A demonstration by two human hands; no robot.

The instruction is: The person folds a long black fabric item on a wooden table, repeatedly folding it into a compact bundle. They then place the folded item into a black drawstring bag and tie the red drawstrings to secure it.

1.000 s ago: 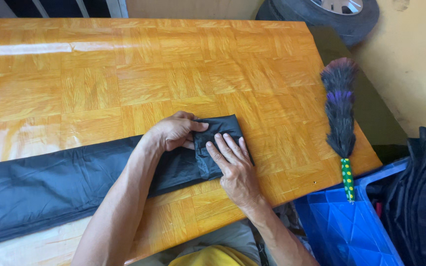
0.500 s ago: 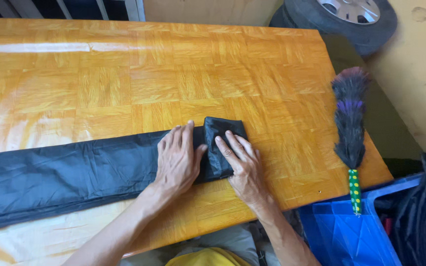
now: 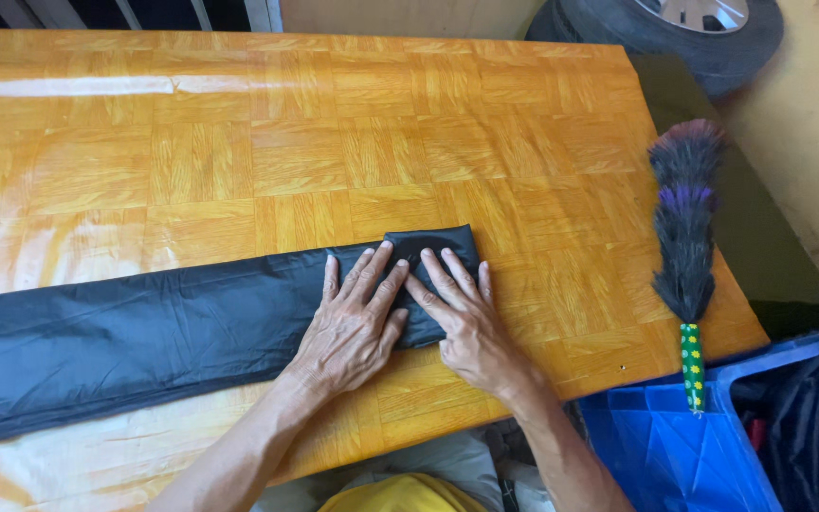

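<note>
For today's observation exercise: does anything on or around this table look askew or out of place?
Feather duster lies at the table right edge, its handle overhanging the blue crate. The black sheet lies slightly slanted.

Black cloth point(image 3: 125, 332), orange parquet-patterned table point(image 3: 334, 123)

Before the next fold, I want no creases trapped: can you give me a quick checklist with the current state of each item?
1. Left hand flat on the black bag: ok.
2. Right hand flat on the folded end: ok.
3. Folded end square with the strip's edges: ok, roughly aligned.
4. Unfolded strip smooth: not ok, fine wrinkles show along it.
5. Table beyond the bag free of objects: ok; feather duster lies apart at the right edge.
6. Air pressed out under the fold: cannot tell.
</note>
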